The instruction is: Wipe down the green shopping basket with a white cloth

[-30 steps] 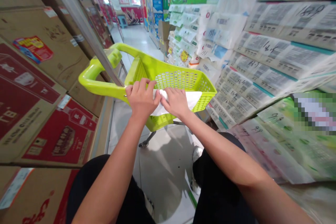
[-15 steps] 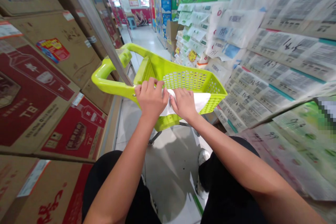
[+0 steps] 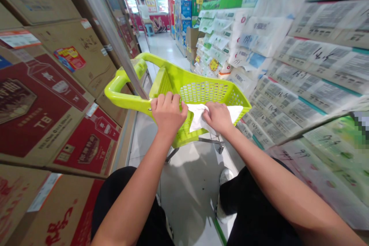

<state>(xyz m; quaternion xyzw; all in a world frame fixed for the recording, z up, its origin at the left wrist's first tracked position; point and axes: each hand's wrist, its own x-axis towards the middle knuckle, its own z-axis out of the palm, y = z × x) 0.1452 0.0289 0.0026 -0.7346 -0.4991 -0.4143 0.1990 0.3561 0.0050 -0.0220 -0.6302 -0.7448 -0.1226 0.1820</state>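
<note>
A lime-green shopping cart (image 3: 161, 61) with a perforated basket stands sideways before me in the aisle. My left hand (image 3: 169, 110) is closed over the near top rim of the basket, close to the handle end. Further right along the same rim, my right hand (image 3: 217, 117) grips a white cloth (image 3: 198, 118), pressing it to the rim. The cloth spreads out on both sides of that hand and hangs over the cart's near side. The fingertips of both hands are hidden behind the rim.
Stacked brown and red cartons (image 3: 60, 102) wall the left side, with a slanting metal post (image 3: 121, 34) in front. Plastic-wrapped paper packs (image 3: 305, 57) fill the right. Down the tiled aisle (image 3: 170, 44), a person in white (image 3: 143, 10) is near a blue stool (image 3: 149, 29).
My right hand has slid right along the rim with the cloth, away from my left hand, which stays on the rim. The view has shifted slightly.
</note>
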